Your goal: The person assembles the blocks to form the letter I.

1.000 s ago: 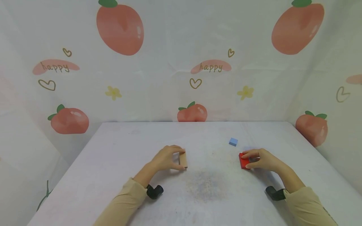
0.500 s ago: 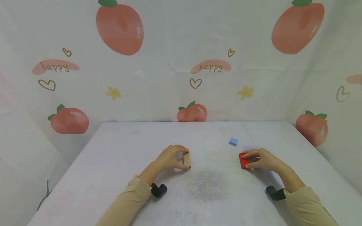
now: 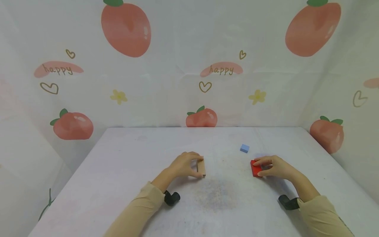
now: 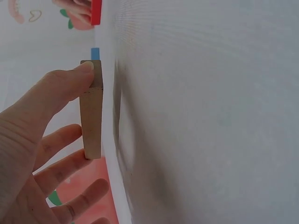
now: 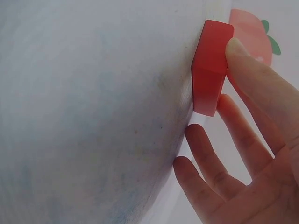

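Observation:
My left hand [image 3: 185, 166] pinches a plain wooden block [image 3: 201, 166] by its two ends, thumb on the near end and fingertips at the far end. In the left wrist view a narrow strip of light shows between this wooden block [image 4: 92, 119] and the tabletop, with a shadow beside it. To the right, my right hand [image 3: 278, 168] holds a red block [image 3: 255, 169] that sits on the table. The right wrist view shows the thumb on the red block's [image 5: 211, 70] top edge and a finger at its far end, while the other fingers spread below.
A small blue block [image 3: 244, 148] lies behind the red one, slightly left of it. The white table [image 3: 165, 140] has a grey smudge at its middle, and a fruit-printed curtain [image 3: 165, 82] hangs behind its back edge. Black wrist cameras [image 3: 172, 198] sit low over the table.
My left hand has slid steadily to the right with the wooden block, bringing it nearer the red block. The right hand, red block and blue block stay where they were.

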`<control>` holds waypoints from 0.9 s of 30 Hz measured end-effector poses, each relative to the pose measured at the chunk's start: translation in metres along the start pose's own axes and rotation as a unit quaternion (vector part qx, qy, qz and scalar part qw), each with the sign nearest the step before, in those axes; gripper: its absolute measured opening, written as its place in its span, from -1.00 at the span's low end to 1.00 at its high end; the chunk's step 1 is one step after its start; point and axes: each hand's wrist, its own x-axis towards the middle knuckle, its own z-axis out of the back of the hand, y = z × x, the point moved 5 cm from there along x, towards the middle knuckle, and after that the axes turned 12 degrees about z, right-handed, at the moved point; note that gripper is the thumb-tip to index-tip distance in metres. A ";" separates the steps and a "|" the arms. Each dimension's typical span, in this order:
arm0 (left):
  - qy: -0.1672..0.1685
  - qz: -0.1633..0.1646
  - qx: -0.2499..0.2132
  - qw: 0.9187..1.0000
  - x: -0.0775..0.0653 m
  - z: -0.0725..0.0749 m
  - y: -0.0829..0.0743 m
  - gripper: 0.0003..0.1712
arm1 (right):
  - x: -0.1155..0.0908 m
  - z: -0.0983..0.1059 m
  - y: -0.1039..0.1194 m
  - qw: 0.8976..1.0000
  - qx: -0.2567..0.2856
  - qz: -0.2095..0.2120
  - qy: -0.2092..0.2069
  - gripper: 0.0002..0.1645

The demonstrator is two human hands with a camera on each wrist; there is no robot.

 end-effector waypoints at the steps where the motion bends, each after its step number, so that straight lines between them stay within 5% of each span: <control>1: 0.001 -0.001 0.002 1.000 0.001 0.000 -0.001 -0.27 | 0.000 0.000 0.000 1.000 0.000 -0.001 0.000 -0.53; 27: 0.017 -0.015 0.022 1.000 0.015 -0.010 -0.020 -0.29 | -0.001 -0.001 -0.002 1.000 -0.001 -0.015 0.000 -0.53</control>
